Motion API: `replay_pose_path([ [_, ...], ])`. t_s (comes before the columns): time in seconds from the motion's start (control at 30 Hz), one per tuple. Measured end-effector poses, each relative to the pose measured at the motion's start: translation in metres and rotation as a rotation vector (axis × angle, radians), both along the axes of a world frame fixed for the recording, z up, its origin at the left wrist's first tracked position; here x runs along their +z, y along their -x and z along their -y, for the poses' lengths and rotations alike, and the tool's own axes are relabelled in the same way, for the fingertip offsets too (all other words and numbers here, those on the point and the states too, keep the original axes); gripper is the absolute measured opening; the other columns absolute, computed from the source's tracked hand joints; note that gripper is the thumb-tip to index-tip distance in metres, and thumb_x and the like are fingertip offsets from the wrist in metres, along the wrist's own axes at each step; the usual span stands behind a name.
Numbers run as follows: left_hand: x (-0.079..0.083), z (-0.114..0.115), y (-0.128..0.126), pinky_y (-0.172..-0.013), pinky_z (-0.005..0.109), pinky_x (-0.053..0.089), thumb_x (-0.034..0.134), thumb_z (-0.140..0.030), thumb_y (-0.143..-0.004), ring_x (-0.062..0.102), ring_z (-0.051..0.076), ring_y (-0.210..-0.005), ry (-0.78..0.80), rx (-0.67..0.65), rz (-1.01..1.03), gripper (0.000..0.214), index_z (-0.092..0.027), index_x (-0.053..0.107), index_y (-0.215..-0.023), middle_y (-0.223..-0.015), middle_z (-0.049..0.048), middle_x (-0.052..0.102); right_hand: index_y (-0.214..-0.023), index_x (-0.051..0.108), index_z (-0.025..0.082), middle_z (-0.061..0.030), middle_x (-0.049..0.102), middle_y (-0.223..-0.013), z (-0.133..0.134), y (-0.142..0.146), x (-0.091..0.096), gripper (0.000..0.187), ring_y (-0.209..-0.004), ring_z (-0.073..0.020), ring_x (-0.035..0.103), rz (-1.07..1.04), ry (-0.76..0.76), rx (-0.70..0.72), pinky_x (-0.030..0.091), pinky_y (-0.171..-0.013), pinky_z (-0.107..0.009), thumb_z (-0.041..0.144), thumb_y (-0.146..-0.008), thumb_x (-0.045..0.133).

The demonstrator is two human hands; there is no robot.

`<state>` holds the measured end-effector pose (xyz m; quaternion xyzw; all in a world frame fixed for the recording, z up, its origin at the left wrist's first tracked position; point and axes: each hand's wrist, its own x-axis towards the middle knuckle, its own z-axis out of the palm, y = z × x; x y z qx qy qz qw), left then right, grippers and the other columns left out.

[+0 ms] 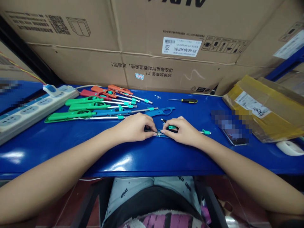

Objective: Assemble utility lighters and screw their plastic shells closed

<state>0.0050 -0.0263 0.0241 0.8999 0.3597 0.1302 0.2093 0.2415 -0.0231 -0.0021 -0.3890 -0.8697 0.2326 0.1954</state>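
Observation:
My left hand (136, 128) and my right hand (181, 131) meet over an opened blue long-neck lighter (163, 136) lying on the table. My left thumb and forefinger pinch at small inner parts of it; which part is between them is too small to tell. The right fingers are closed on the lighter's body, with its metal tube and teal clip (205, 132) showing beyond that hand. Just behind the fingers lie a small black part (163, 121) with thin wires and a loose blue shell half (163, 111).
Several green lighters (71, 116), red (90, 94) and orange ones (118, 89) lie at back left beside a white power strip (30, 109). A screwdriver (188, 100) rests behind the hands. Rightward are a phone (231, 129), a taped carton (258, 110) and a white mouse (290, 148).

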Motion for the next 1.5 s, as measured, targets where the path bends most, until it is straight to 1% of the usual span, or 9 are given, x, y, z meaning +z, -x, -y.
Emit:
replay_pose_path([
  [0.27, -0.001, 0.002, -0.001, -0.073, 0.025, 0.052, 0.069, -0.020, -0.088, 0.071, 0.017, -0.082, 0.038, -0.022, 0.139, 0.018, -0.018, 0.081, -0.101, -0.095, 0.0045, 0.079, -0.085, 0.068, 0.023, 0.0036, 0.076, -0.087, -0.002, -0.003, -0.002, 0.010, -0.082, -0.0154, 0.070, -0.028, -0.018, 0.001, 0.035, -0.090, -0.035, 0.029, -0.092, 0.066],
  [0.43, -0.006, -0.004, 0.000, -0.066, 0.025, 0.048, 0.065, -0.021, -0.088, 0.068, 0.016, -0.076, -0.011, 0.119, 0.222, 0.018, -0.017, 0.080, -0.096, -0.089, 0.0043, 0.077, -0.085, 0.067, 0.023, 0.0036, 0.077, -0.091, 0.000, -0.002, 0.001, 0.015, -0.085, -0.0170, 0.069, -0.007, -0.003, -0.048, 0.032, -0.093, -0.037, 0.037, -0.092, 0.068],
  [0.57, -0.009, -0.008, 0.002, -0.067, 0.026, 0.047, 0.065, -0.026, -0.088, 0.067, 0.017, -0.076, 0.011, 0.203, 0.161, 0.018, -0.017, 0.079, -0.094, -0.090, 0.0050, 0.076, -0.086, 0.066, 0.023, 0.0036, 0.076, -0.090, 0.001, -0.003, 0.002, 0.018, -0.084, -0.0180, 0.067, 0.026, -0.001, -0.047, 0.032, -0.093, -0.038, 0.040, -0.089, 0.073],
  [0.87, -0.009, -0.009, 0.000, -0.051, 0.023, 0.054, 0.081, -0.040, -0.075, 0.065, 0.013, -0.051, 0.501, 0.292, 0.209, 0.032, -0.014, 0.075, -0.090, -0.068, 0.0008, 0.069, -0.081, 0.067, 0.024, 0.0022, 0.077, -0.090, 0.001, 0.002, 0.000, 0.020, -0.085, -0.0207, 0.066, 0.031, 0.017, -0.130, 0.035, -0.090, -0.038, 0.039, -0.082, 0.080],
  [1.0, -0.006, -0.009, -0.001, -0.050, 0.024, 0.056, 0.084, -0.037, -0.073, 0.065, 0.013, -0.050, 0.625, 0.307, 0.232, 0.030, -0.013, 0.073, -0.087, -0.061, -0.0015, 0.066, -0.080, 0.066, 0.022, 0.0014, 0.077, -0.089, -0.001, 0.001, 0.001, 0.020, -0.080, -0.0186, 0.065, -0.044, -0.053, -0.135, 0.035, -0.090, -0.037, 0.039, -0.086, 0.075],
  [1.1, -0.004, -0.008, 0.001, -0.052, 0.025, 0.058, 0.083, -0.036, -0.073, 0.066, 0.014, -0.051, 0.664, 0.305, 0.208, 0.029, -0.013, 0.072, -0.087, -0.063, -0.0016, 0.066, -0.083, 0.065, 0.023, 0.0009, 0.073, -0.086, -0.003, -0.005, 0.006, 0.018, -0.073, -0.0162, 0.059, -0.085, -0.069, -0.175, 0.038, -0.081, -0.034, 0.038, -0.092, 0.064],
  [1.27, 0.001, -0.007, 0.007, -0.051, 0.025, 0.054, 0.081, -0.040, -0.075, 0.063, 0.012, -0.052, 0.575, 0.256, 0.101, 0.030, -0.015, 0.074, -0.089, -0.076, 0.0006, 0.069, -0.100, 0.056, 0.023, 0.0027, 0.057, -0.072, -0.005, -0.016, 0.017, 0.012, -0.061, -0.0149, 0.048, -0.089, 0.040, -0.191, 0.037, -0.063, -0.030, 0.033, -0.095, 0.052],
  [1.4, 0.002, -0.004, 0.006, -0.055, 0.023, 0.045, 0.082, -0.043, -0.075, 0.056, 0.009, -0.055, 0.290, 0.209, 0.043, 0.030, -0.018, 0.077, -0.088, -0.084, 0.0012, 0.072, -0.100, 0.058, 0.022, -0.0024, 0.067, -0.087, -0.008, -0.022, 0.020, 0.014, -0.074, -0.0180, 0.056, 0.030, -0.050, -0.157, 0.039, -0.077, -0.034, 0.033, -0.098, 0.049],
  [1.5, -0.002, 0.001, 0.000, -0.060, 0.025, 0.044, 0.079, -0.051, -0.078, 0.054, 0.011, -0.061, 0.149, 0.220, 0.120, 0.036, -0.019, 0.078, -0.094, -0.087, 0.0020, 0.072, -0.095, 0.057, 0.022, -0.0049, 0.070, -0.098, -0.012, -0.029, 0.022, 0.009, -0.086, -0.0207, 0.060, 0.161, -0.155, -0.116, 0.037, -0.085, -0.037, 0.027, -0.096, 0.050],
])
